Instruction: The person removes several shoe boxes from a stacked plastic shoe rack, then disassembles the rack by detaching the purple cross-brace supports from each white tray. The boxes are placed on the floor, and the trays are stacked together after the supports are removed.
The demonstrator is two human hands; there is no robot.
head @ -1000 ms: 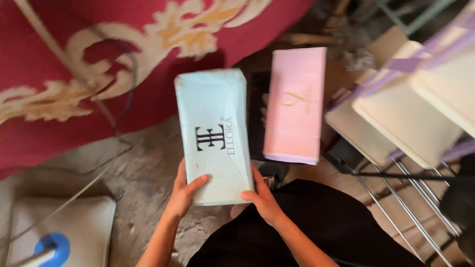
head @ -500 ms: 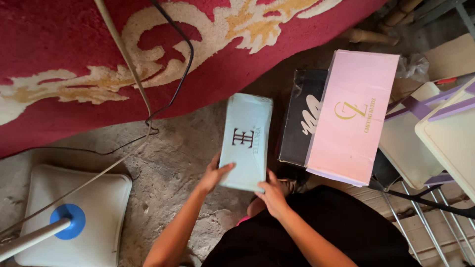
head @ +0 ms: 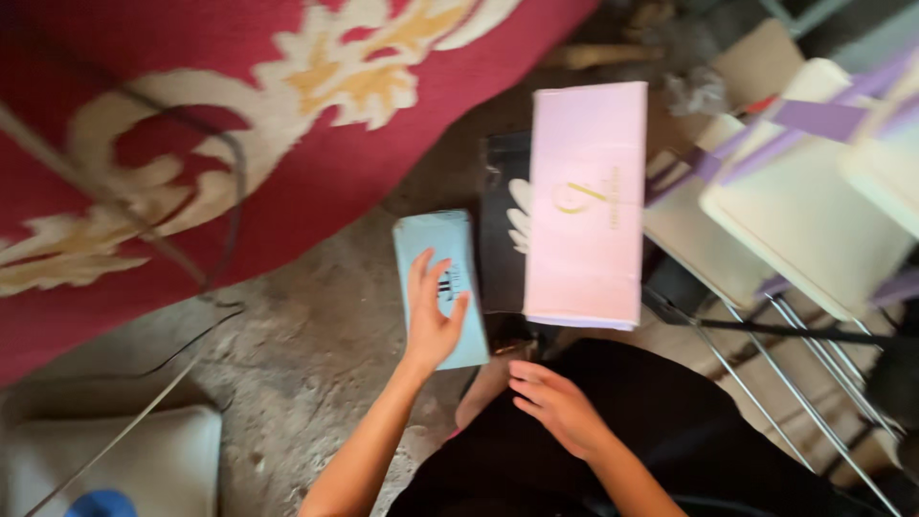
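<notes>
A: Going from the left, what do you see first?

B: A red carpet (head: 239,124) with a cream pattern, and a thin dark cable (head: 206,287) over bare concrete floor (head: 316,383). Then the left hand (head: 433,321) lies flat on the pale blue box (head: 442,287), fingers spread, pressing and not clenched around it.

A: Where is that box?

B: On the floor, at the carpet's edge, just beside a black box (head: 503,225). A pink box (head: 586,206) lies partly over the black one.

A: And the right hand (head: 555,407)?

B: Loose and holding nothing, over the person's dark lap.

A: How would the blue box handle?

B: I think it is light, stiff cardboard with a smooth, maybe slippery face. Hold it by the two long edges, not by the flat top.

A: Further right?

B: White boxes with purple ribbon (head: 804,182) above a wire rack (head: 795,354).
</notes>
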